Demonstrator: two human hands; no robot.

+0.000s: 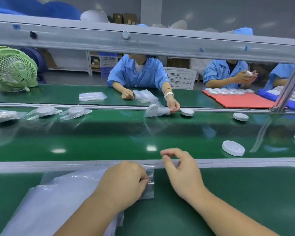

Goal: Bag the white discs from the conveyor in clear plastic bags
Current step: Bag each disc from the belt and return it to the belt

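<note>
White disc lying unbagged on the conveyor to the right; pinches a clear bag on the surface with left hand, probably to free it, and hovers right hand half-curled, empty, beside.

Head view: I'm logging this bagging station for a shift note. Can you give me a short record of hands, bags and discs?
left hand: pinches the edge of a clear bag atop the bag stack
right hand: fingers curled over the rail, blurred; grip unclear
nearest loose disc: on the belt, right of the right hand
bagged discs: several, belt's far side, left
</note>
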